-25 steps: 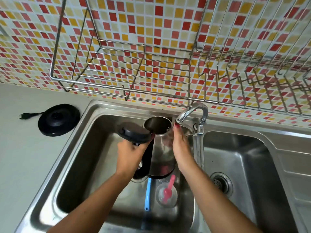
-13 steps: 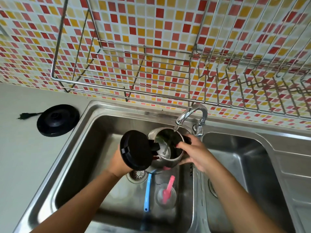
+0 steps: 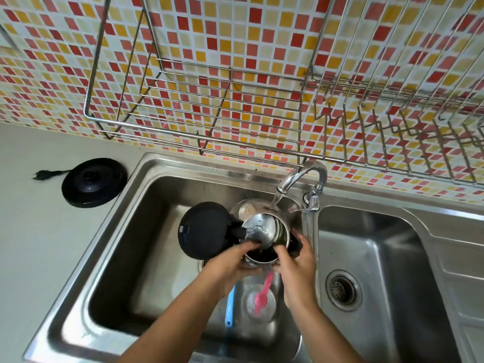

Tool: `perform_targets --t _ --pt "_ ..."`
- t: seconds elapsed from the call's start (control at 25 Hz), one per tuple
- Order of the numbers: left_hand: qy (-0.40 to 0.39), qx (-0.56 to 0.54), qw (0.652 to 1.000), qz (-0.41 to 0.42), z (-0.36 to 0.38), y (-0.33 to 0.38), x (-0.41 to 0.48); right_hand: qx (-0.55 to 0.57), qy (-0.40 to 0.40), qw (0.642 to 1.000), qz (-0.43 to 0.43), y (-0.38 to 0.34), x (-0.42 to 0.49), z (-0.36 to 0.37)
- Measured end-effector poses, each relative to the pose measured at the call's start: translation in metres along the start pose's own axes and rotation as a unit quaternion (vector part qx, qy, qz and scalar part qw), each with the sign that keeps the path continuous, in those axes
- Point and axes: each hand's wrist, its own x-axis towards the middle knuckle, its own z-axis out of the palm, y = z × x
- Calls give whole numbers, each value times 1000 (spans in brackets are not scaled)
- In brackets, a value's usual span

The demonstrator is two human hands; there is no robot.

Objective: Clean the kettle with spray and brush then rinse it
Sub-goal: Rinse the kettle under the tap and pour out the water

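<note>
Rinsing appears to be the step in hand, judging by the running water. The kettle point(image 3: 264, 231) is held over the left basin of the sink point(image 3: 183, 166), mouth turned up toward the camera, hinged lid point(image 3: 207, 229) swung open to the left. The stream from the faucet point(image 3: 301, 176) meets the kettle's far rim; whether it lands inside or just behind cannot be told. The left grip point(image 3: 233, 260) is curled round the near side below the lid hinge, and the right grip point(image 3: 296, 265) round the right wall, fingers at the rim: both hold the kettle and nothing else. A blue brush point(image 3: 230, 305) lies on the basin floor beneath the wrists, beside a clear cup point(image 3: 259, 302) with a pink utensil in it. The kettle base point(image 3: 94, 182) sits on the tabletop, well apart from the sink. To do this well: centre the mouth under the stream, fill partway, swirl, tip out into the basin. Wet steel likely slips, so both grips should be firm. Spare the underside contacts and avoid splashing the base.
</note>
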Motion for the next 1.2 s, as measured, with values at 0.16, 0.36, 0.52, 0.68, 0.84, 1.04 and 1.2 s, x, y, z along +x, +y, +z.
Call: perform_targets --t 0.16,0.36,0.52,0.68,0.84,1.04,1.2 --pt "15 31 999 28 -1 7 6 -9 -91 994 -65 -16 -13 -17" --pt "28 100 994 45 -3 18 1 -167 -309 917 -188 -66 25 -8" --pt "21 59 998 25 -6 18 2 -248 -332 905 -98 -71 76 14" --pt "32 1 999 23 -12 19 12 -186 -288 933 -108 -52 53 -8" --pt "43 -45 997 33 -7 27 16 -211 -336 899 -185 -56 45 6" --pt "52 -68 996 28 5 37 18 -221 -283 933 -15 -70 72 14" --pt "39 -48 997 40 13 42 12 -313 -258 914 -13 -67 58 1"
